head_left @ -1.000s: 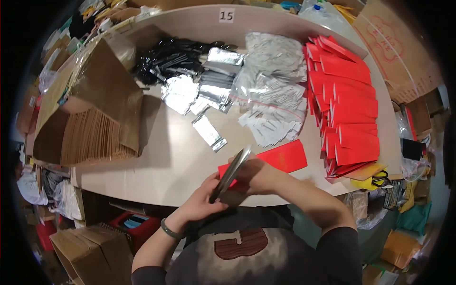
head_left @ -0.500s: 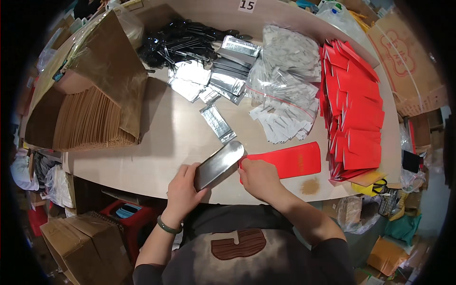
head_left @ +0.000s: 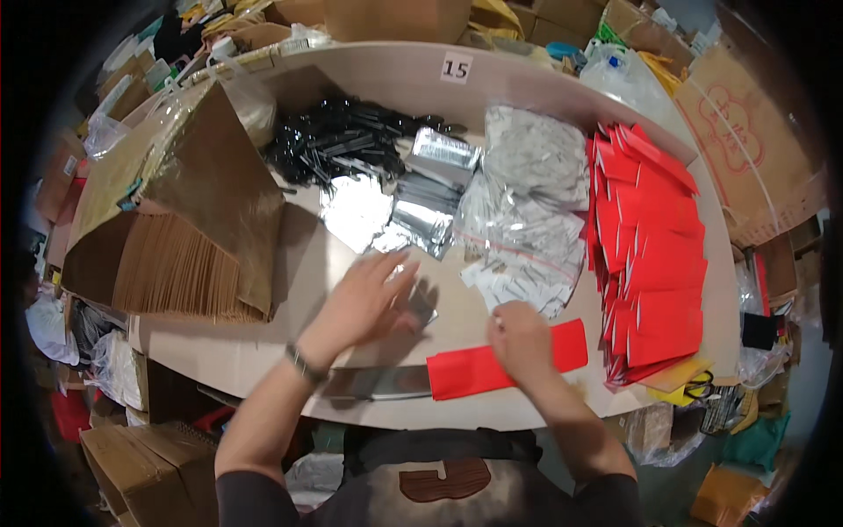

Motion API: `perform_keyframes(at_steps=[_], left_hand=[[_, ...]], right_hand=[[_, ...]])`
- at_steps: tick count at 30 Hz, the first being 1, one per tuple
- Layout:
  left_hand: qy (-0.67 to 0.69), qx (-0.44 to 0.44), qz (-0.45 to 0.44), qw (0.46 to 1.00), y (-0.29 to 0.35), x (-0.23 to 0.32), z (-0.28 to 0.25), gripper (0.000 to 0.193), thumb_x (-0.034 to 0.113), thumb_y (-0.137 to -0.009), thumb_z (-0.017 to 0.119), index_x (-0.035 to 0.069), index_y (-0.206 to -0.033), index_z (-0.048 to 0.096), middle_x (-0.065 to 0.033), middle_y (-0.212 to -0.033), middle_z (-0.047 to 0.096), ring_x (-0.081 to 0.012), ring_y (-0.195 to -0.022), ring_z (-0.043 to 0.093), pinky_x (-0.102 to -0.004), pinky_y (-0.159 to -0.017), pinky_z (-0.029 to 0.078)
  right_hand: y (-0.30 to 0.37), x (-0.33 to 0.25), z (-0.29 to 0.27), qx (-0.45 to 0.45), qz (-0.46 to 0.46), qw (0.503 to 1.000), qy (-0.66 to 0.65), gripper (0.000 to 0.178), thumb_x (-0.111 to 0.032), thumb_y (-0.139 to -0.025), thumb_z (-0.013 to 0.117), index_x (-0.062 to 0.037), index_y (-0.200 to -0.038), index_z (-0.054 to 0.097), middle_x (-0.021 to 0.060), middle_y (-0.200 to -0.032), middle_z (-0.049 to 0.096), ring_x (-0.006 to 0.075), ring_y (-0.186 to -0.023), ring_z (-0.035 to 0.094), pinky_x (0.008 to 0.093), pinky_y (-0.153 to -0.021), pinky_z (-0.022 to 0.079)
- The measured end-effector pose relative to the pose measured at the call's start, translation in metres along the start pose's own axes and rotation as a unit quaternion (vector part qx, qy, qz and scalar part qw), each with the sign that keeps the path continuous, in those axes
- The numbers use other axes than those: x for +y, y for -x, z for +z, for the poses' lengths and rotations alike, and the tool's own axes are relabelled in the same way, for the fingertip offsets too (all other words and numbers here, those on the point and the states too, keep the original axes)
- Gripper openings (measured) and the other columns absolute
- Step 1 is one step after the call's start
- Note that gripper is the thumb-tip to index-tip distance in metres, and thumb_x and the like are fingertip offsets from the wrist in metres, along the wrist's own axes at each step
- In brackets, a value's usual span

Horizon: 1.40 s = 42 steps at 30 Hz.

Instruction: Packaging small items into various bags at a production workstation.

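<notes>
My left hand (head_left: 369,297) is stretched over the tabletop, fingers apart and slightly blurred, beside a small silver foil packet (head_left: 423,309) partly hidden by the hand. Under my left forearm, near the front edge, lies a shiny silver case (head_left: 378,383). A red paper sleeve (head_left: 465,370) lies flat to its right. Over that sleeve is my right hand (head_left: 524,341), fingers curled closed; what they hold, if anything, is too small to make out. Small white packets (head_left: 527,285) spill from a clear bag just beyond my right hand.
Red sleeves (head_left: 654,263) are piled at the right. Silver packets (head_left: 356,211) and black-wrapped pieces (head_left: 342,136) lie at the back. A cardboard box (head_left: 211,193) of brown card pieces stands at the left. A low partition (head_left: 378,70) borders the table's far side.
The silver case has left my left hand and lies near the front edge. My left hand has moved forward to the foil packet. My right hand has let go of the sleeve's end and shifted right.
</notes>
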<state>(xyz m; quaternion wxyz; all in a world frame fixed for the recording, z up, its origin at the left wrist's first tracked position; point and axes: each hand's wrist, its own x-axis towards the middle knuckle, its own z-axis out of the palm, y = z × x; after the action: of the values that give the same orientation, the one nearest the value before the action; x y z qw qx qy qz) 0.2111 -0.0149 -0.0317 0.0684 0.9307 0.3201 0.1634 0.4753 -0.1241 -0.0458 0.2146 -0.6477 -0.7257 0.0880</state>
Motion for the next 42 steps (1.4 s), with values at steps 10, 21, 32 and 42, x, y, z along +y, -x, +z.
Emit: perform_keyframes(at_steps=[10,21,32,42], left_hand=[[-0.124,-0.14,0.01,0.982,-0.215,-0.097,0.036,0.121,0.044,-0.045,0.092,0.008,-0.146,0.036,-0.0178,-0.14,0.046,-0.0352,-0.138,0.037,-0.0594,-0.116,0.02],[-0.064,-0.014,-0.057,0.996,-0.113,-0.024,-0.01,0.048,0.017,-0.064,0.078,0.007,-0.105,0.055,-0.0128,-0.1,0.057,-0.0305,-0.095,0.061,-0.0426,-0.082,0.047],[-0.041,0.003,-0.111,0.993,0.039,0.025,-0.018,0.098,0.056,-0.07,0.078,0.002,-0.143,0.041,-0.0231,-0.147,0.039,-0.0414,-0.137,0.035,-0.0532,-0.115,0.024],[-0.194,0.1,-0.458,0.862,0.17,-0.118,-0.105,0.021,0.012,-0.083,0.063,0.001,-0.1,0.068,-0.0215,-0.093,0.067,-0.0402,-0.086,0.064,-0.0473,-0.074,0.052]], right_hand=[[0.019,0.053,0.039,0.106,0.062,0.99,0.068,0.041,-0.019,-0.079,0.075,-0.0045,-0.114,0.06,0.0157,-0.117,0.057,0.0362,-0.108,0.054,0.0478,-0.093,0.042],[0.017,0.054,0.031,0.163,0.065,0.984,-0.001,0.024,-0.016,-0.082,0.072,-0.0053,-0.102,0.066,0.0131,-0.103,0.061,0.0347,-0.1,0.058,0.0447,-0.084,0.046],[-0.002,0.031,0.008,0.242,-0.044,0.969,0.02,0.008,-0.005,-0.085,0.066,-0.0022,-0.092,0.066,0.0151,-0.089,0.064,0.0338,-0.085,0.062,0.0405,-0.074,0.049],[-0.051,-0.092,0.079,0.026,-0.286,0.95,-0.124,0.015,-0.006,-0.077,0.068,0.0005,-0.089,0.064,0.0199,-0.117,0.061,0.0384,-0.108,0.058,0.046,-0.093,0.047]])
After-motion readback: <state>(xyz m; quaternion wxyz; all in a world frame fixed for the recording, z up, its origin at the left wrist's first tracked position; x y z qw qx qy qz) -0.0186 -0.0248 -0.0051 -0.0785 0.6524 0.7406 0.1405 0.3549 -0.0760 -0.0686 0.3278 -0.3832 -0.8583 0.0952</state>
